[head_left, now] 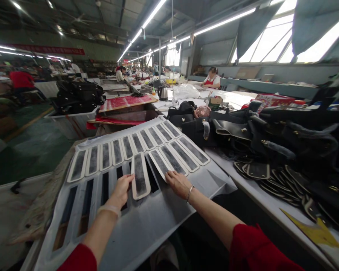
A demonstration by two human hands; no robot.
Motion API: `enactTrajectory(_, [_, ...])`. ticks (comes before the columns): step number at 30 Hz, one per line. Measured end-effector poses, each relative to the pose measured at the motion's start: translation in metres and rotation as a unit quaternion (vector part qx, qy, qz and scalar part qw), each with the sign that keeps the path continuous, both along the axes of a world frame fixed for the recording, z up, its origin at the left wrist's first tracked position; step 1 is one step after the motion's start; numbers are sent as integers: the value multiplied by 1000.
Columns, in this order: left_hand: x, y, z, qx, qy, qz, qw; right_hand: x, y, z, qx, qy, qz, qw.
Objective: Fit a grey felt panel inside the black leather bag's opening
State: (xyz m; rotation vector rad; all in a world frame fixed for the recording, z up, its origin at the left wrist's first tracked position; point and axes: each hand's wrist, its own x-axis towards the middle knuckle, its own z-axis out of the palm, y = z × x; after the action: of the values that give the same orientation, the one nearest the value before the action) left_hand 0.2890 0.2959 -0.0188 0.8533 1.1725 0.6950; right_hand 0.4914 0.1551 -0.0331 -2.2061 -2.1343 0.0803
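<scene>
A dark rounded rectangular panel with a pale border is pinched along its left edge by my left hand. It is tilted above a greyish sheet with rectangular cut-outs. My right hand has its fingers closed at the lower end of another such panel, which slants over a dark slot; the thumb is hidden. Several matching panels lie in rows across the far part of the sheet. Bare slots show at the sheet's near left.
Black bags and a pile of dark pale-edged pieces cover the table on my right. A pink fan and a kettle stand farther back. A full bin is at the left. A person in a red apron sits beyond.
</scene>
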Motion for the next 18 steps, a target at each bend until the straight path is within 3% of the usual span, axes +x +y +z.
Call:
enactTrajectory(2, [-13,-16,8,28,-24,5,999,-3,3,2,-6,15,-14,1000])
enactTrajectory(4, [-19,-29,26,67,-55,18,996,-6,6,2,-13,37,-39,998])
enactTrajectory(6, [-21,-36,55,121,-98,27,987,-8,9,0,-27,71,-70,995])
enactTrajectory(9, [-26,-38,113,219,-159,30,962,-8,13,0,-39,148,-121,981])
enactTrajectory(12, [-34,-44,154,294,-164,21,941,-9,14,17,20,236,-187,953])
enactTrajectory(15, [-39,-70,155,369,-111,20,923,-14,0,59,114,328,-238,907])
enactTrajectory(18, [-35,-113,131,406,-45,17,913,-33,-38,116,177,433,-213,858])
